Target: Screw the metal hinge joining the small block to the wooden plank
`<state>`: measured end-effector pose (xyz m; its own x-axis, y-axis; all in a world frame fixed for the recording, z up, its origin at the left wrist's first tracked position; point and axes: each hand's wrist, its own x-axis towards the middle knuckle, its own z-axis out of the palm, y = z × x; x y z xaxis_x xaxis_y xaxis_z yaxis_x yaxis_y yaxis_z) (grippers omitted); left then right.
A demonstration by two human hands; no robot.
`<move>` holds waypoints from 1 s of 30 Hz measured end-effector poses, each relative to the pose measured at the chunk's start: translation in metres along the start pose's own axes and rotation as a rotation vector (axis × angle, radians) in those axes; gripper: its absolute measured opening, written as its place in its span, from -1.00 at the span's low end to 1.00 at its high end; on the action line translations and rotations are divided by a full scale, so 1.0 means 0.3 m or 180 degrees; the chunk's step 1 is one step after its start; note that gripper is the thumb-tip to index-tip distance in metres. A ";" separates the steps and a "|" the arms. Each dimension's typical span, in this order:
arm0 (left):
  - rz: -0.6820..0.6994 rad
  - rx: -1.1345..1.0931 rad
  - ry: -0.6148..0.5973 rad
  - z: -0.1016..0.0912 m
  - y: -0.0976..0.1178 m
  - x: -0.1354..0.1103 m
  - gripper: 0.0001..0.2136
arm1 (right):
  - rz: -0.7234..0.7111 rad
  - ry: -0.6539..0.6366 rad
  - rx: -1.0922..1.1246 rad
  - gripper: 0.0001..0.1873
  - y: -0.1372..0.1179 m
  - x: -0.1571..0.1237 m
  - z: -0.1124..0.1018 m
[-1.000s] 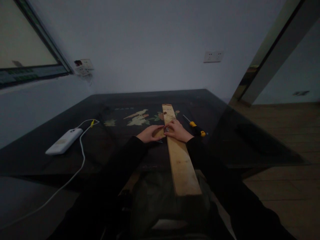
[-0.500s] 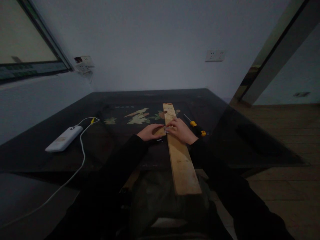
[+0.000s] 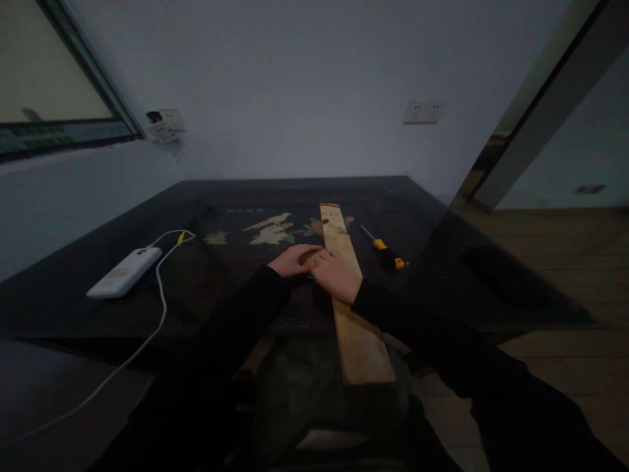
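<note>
A long pale wooden plank (image 3: pixel 362 344) lies lengthwise on the dark table (image 3: pixel 88 308), its near end jutting over the edge towards me. My left hand (image 3: pixel 293 261) lies flat, fingers stretched, on a small piece of wood (image 3: pixel 310 256) against the plank's left edge. My right hand (image 3: pixel 338 276) rests across the plank right beside it, fingers curled down and touching the left hand. Whatever sits under those curled fingers is hidden. Both arms are in black sleeves.
A yellow-and-black screwdriver (image 3: pixel 384 252) lies right of the plank. A white power bank (image 3: pixel 122 274) with a white cable (image 3: pixel 158 313) sits at the left. The tabletop has a bird-and-leaf inlay (image 3: pixel 268 233). Wall sockets (image 3: pixel 422 111) are behind; wooden floor (image 3: pixel 565 262) lies right.
My right hand has slid left and nearer along the plank, now covering the small shiny part that showed between the hands. The left hand has stayed put.
</note>
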<state>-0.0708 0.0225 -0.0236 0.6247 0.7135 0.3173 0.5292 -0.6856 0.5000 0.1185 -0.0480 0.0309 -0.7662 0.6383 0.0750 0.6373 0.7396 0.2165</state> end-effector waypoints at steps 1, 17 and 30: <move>-0.0004 0.0023 0.0002 -0.001 0.001 0.000 -0.44 | 0.0012 0.0026 0.0006 -0.65 -0.006 0.005 0.000; -0.0033 0.0117 -0.0016 -0.004 0.020 -0.002 -0.44 | 0.0131 0.0126 0.0156 -0.63 -0.049 -0.037 0.025; 0.0110 0.0196 0.0042 0.008 0.020 -0.011 -0.48 | 0.0465 0.0319 0.0377 -0.72 -0.045 -0.054 0.000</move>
<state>-0.0681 0.0158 -0.0236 0.6357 0.6909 0.3443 0.5420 -0.7170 0.4382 0.1223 -0.0681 0.0268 -0.6655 0.7205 0.1949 0.7430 0.6644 0.0806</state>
